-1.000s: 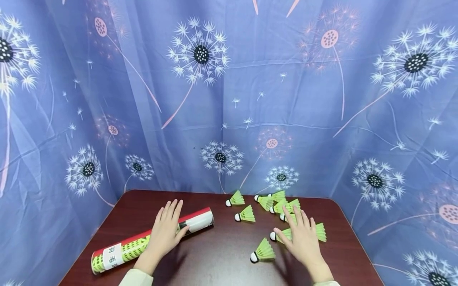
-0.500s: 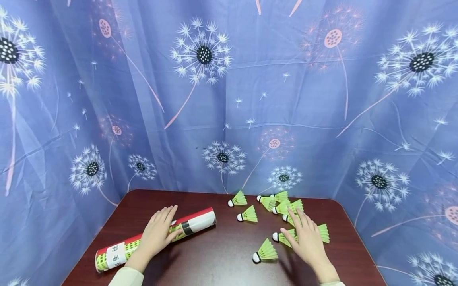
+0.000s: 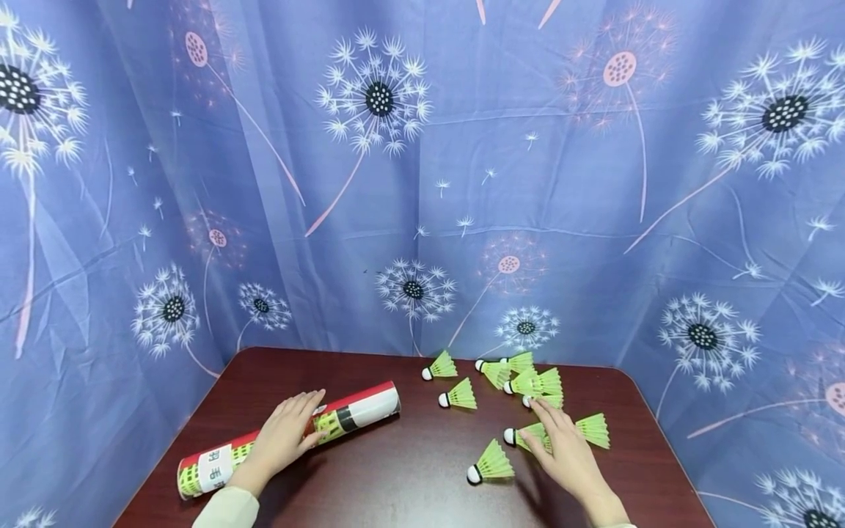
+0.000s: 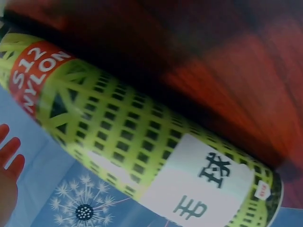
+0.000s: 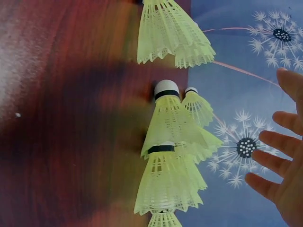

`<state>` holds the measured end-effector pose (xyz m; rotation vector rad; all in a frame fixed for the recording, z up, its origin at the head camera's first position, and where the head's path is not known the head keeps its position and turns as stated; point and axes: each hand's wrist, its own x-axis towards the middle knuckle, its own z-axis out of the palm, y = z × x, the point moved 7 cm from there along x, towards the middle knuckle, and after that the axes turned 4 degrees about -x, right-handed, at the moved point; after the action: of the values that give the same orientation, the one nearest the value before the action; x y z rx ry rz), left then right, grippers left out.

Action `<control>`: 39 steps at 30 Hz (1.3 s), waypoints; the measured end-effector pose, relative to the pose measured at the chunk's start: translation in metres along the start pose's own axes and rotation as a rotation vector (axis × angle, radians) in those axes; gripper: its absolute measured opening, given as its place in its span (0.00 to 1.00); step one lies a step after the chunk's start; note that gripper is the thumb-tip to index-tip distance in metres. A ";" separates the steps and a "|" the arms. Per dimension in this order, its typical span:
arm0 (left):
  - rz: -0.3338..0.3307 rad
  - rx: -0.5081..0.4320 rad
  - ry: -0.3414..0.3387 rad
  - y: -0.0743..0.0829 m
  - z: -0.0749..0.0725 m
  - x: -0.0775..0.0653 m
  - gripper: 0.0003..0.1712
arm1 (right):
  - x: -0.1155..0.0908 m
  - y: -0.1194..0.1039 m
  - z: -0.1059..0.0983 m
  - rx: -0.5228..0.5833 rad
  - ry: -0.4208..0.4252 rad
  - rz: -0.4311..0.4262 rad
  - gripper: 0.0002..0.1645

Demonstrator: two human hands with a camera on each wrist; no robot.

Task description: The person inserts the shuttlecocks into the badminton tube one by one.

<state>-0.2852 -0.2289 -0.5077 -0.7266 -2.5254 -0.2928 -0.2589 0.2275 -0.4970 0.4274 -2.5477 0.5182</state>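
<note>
A shuttlecock tube, red, white and yellow-green, lies slantwise on the left of the table. Over its middle is my left hand, fingers extended and thumb apart, hiding part of it. The left wrist view shows the tube's printed side with a gap to the fingers. My right hand hovers with spread fingers over a yellow-green shuttlecock, its palm covering others in part. In the right wrist view, that hand holds nothing, and several shuttlecocks lie beyond it.
More shuttlecocks lie around: one near the front, two at centre back, and a cluster at the back right. A blue dandelion-print curtain surrounds the dark red wooden table at its back and sides.
My left hand has slid slightly left and lower along the tube. The right hand has lowered a little toward the shuttlecocks. The whole view has shifted slightly; tube and shuttlecocks stay put.
</note>
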 end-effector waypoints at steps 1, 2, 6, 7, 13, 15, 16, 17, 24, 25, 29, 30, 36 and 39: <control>-0.001 0.000 -0.009 -0.001 0.002 -0.001 0.44 | -0.001 0.000 0.001 0.013 0.001 -0.008 0.34; -0.006 0.001 -0.016 -0.003 0.003 -0.002 0.44 | -0.001 0.000 0.002 0.028 -0.001 -0.015 0.34; -0.014 -0.007 -0.018 -0.008 0.005 -0.006 0.43 | -0.005 -0.002 0.008 0.084 -0.034 -0.034 0.33; -0.013 -0.005 -0.019 -0.009 0.006 -0.008 0.43 | -0.006 -0.003 0.010 0.096 -0.045 -0.033 0.32; -0.002 0.002 -0.029 -0.014 0.008 -0.016 0.43 | -0.014 -0.007 0.021 0.113 -0.121 -0.001 0.29; 0.002 0.000 -0.028 -0.015 0.008 -0.019 0.43 | -0.015 -0.008 0.025 0.119 -0.148 0.006 0.27; 0.005 0.001 -0.026 -0.016 0.009 -0.020 0.43 | -0.016 -0.008 0.027 0.129 -0.163 0.007 0.27; 0.008 -0.001 -0.022 -0.017 0.009 -0.021 0.43 | -0.016 -0.008 0.029 0.144 -0.178 0.005 0.26; 0.030 0.004 0.006 -0.021 0.010 -0.028 0.40 | -0.017 -0.013 0.042 0.223 -0.256 -0.084 0.20; 0.032 0.001 0.008 -0.021 0.010 -0.029 0.40 | -0.017 -0.014 0.044 0.232 -0.267 -0.093 0.19; 0.034 -0.009 0.002 -0.023 0.011 -0.031 0.39 | -0.018 -0.012 0.053 0.298 -0.339 -0.101 0.16; 0.035 -0.013 -0.002 -0.023 0.011 -0.032 0.39 | -0.018 -0.011 0.055 0.312 -0.355 -0.097 0.16; 0.031 -0.013 -0.026 -0.024 0.013 -0.032 0.38 | -0.020 -0.007 0.060 0.323 -0.363 -0.091 0.09; 0.032 -0.012 -0.027 -0.025 0.014 -0.032 0.39 | -0.021 -0.008 0.060 0.325 -0.330 -0.109 0.04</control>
<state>-0.2805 -0.2596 -0.5380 -0.7792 -2.5366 -0.2894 -0.2634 0.1990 -0.5537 0.8244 -2.7337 0.8893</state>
